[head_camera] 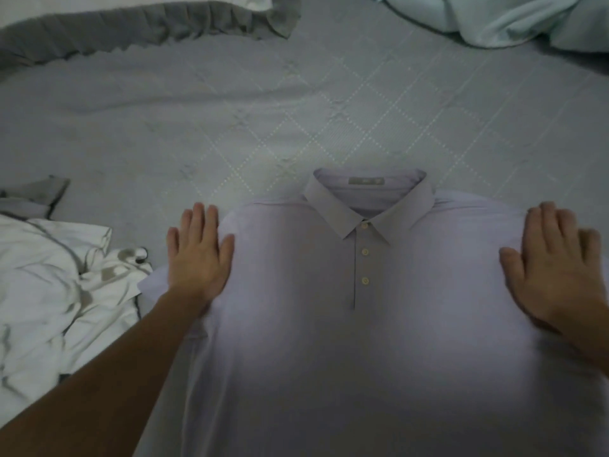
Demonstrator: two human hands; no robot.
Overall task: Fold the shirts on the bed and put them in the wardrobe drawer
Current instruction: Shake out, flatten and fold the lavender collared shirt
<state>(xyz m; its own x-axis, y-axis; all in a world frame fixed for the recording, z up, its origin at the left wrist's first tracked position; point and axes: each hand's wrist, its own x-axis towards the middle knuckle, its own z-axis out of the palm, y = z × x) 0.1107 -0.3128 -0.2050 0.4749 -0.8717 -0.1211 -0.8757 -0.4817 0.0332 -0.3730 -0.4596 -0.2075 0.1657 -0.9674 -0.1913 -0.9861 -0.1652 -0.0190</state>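
A: Two hands status?
B: Left hand (197,255) and right hand (557,268): fingers straight, flat on smooth lilac polo shirt (362,341).
A: Orientation?
B: Face-up on quilted bed (296,110), collar (367,199) far, long axis near-far.

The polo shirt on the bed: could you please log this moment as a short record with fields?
shirt: pale lilac polo shirt, face up, collar away from the person, three buttons visible
fold state: not yet folded
left hand: flat on the shirt's left shoulder edge
right hand: flat on its right shoulder
surface: grey quilted bedspread
nearby: crumpled white garment on the left
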